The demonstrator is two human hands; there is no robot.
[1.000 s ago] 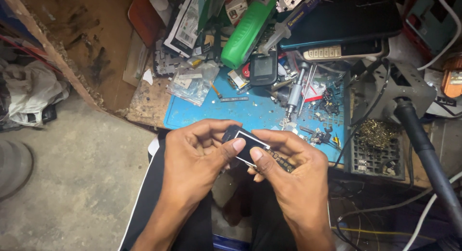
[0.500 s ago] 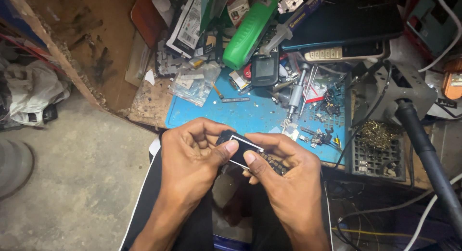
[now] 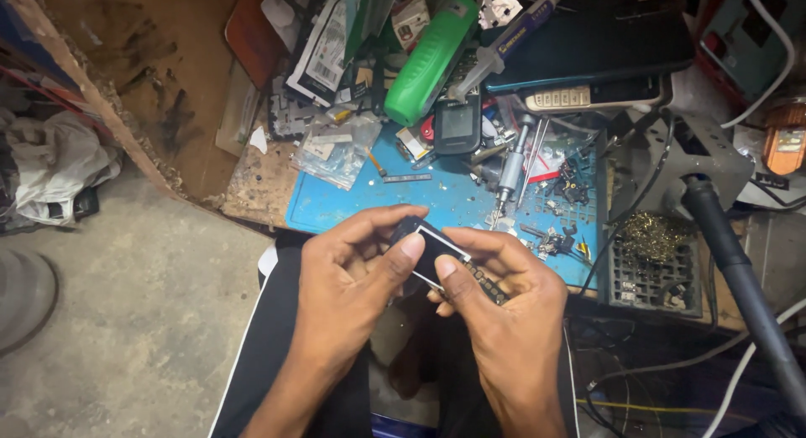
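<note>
Both of my hands hold a small dark phone part with a black screen and a pale edge point(image 3: 430, 246) just above my lap. My left hand point(image 3: 353, 278) pinches its left end, thumb pressed on the screen face. My right hand point(image 3: 504, 308) grips the right end, thumb on the screen, with a strip of circuit board point(image 3: 485, 283) showing under the fingers. The part sits in front of the near edge of a blue work mat point(image 3: 437, 199).
The blue mat carries a metal screwdriver point(image 3: 510, 173), a small black phone point(image 3: 457, 125), loose screws and parts. Behind lie a green bottle point(image 3: 432, 56), a keypad phone point(image 3: 588, 94), packets. A soldering stand with brass wool point(image 3: 655, 236) and a black hose point(image 3: 739, 278) stand at right.
Both hands keep their grip on the phone part and have shifted only slightly. My thumbs have moved a little on the screen face.
</note>
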